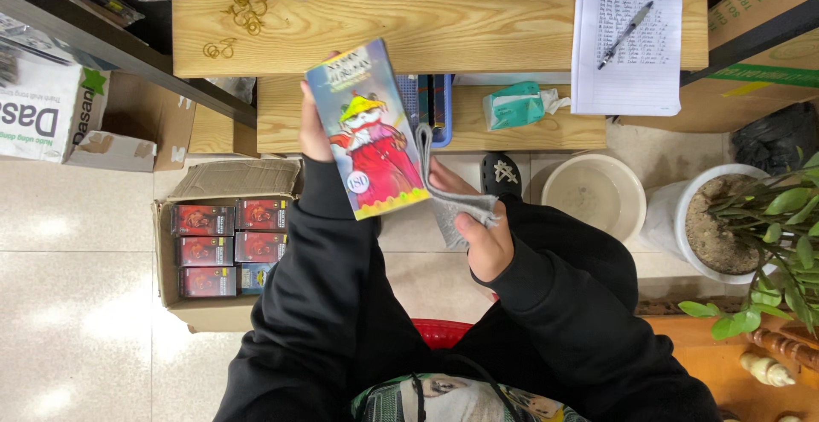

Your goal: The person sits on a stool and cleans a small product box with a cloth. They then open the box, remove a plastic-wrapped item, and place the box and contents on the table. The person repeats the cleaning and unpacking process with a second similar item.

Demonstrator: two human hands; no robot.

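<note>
Right hand (pixel 485 243) is pinching a grey cloth (pixel 452 204) tight against the edge of the book. Left hand (pixel 314 128) grips the colourful paperback book (pixel 368 132) from behind, tilted upright over the lap. A steady spine hold and even, flat strokes look wise here. Beyond, an open carton of books (pixel 223 251), then the wooden shelf (pixel 478 21) with notepad (pixel 630 38) and pen (pixel 625 34).

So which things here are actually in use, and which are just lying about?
In use:
left hand holding colourful illustrated book
right hand holding grey cloth

Lying about:
cardboard box of red books
lined paper sheet with pen
white plant pot
</note>
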